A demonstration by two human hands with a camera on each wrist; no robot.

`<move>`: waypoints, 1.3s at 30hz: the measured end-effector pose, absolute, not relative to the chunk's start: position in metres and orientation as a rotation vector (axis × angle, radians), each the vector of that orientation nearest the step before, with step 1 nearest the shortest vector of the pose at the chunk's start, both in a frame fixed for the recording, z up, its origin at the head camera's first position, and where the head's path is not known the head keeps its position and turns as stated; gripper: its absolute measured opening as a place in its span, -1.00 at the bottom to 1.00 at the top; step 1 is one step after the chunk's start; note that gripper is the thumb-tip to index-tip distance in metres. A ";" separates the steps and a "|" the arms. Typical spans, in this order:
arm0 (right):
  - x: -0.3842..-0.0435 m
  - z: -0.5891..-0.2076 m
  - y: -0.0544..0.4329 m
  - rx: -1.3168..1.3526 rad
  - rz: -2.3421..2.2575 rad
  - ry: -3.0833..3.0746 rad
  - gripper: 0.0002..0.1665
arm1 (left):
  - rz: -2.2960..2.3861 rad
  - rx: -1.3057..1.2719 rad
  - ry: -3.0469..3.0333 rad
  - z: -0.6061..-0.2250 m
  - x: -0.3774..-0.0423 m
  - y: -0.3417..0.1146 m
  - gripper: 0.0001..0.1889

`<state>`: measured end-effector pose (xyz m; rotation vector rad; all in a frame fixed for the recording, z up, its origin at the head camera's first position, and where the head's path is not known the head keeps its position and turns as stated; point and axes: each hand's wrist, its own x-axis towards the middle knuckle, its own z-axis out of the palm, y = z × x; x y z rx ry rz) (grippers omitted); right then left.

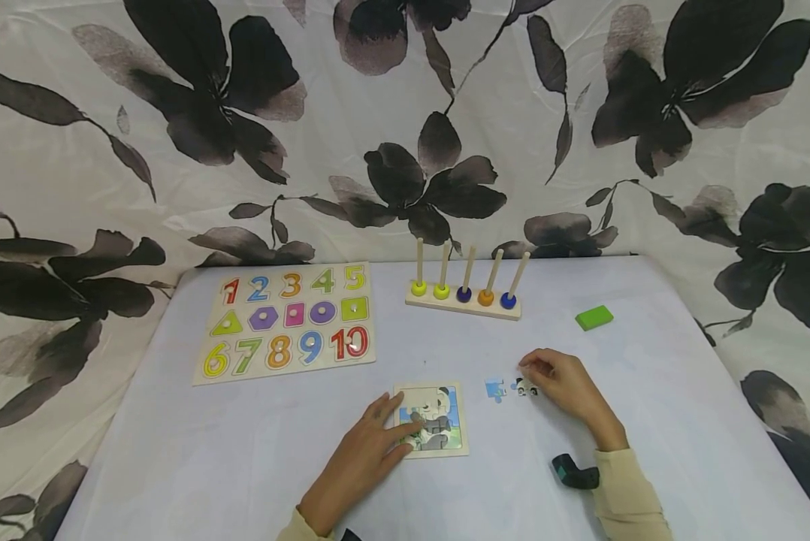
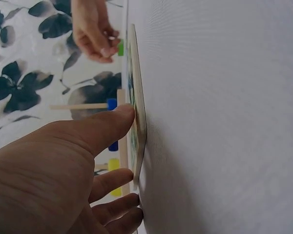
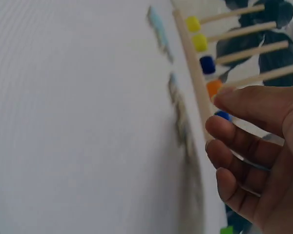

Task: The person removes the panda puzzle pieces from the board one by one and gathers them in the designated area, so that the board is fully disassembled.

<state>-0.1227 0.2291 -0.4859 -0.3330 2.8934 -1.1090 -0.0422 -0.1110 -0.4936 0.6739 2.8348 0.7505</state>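
A panda jigsaw puzzle in a square wooden tray (image 1: 464, 432) lies at the front middle of the table. My left hand (image 1: 361, 454) rests on its left side, fingers spread; in the left wrist view the thumb (image 2: 119, 117) touches the tray's edge. To the right of the tray lie a light-blue puzzle piece (image 1: 494, 389) and a panda-face puzzle piece (image 1: 525, 387). Over the latter hovers my right hand (image 1: 567, 383), partly covering it. In the right wrist view its fingers (image 3: 222, 129) are loosely bent with nothing between them, above the pieces.
At the back left lies a board of numbers and shapes (image 1: 243, 306). A wooden peg stand (image 1: 432, 302) with coloured rings stands at the back. Farther right is a green block (image 1: 594, 318). A black device (image 1: 574, 473) sits by the right sleeve (image 1: 628, 492).
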 end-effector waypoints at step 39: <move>-0.111 -0.490 0.120 -0.829 -1.001 2.747 -0.93 | 0.668 0.769 2.836 -0.492 -0.046 -0.096 -0.51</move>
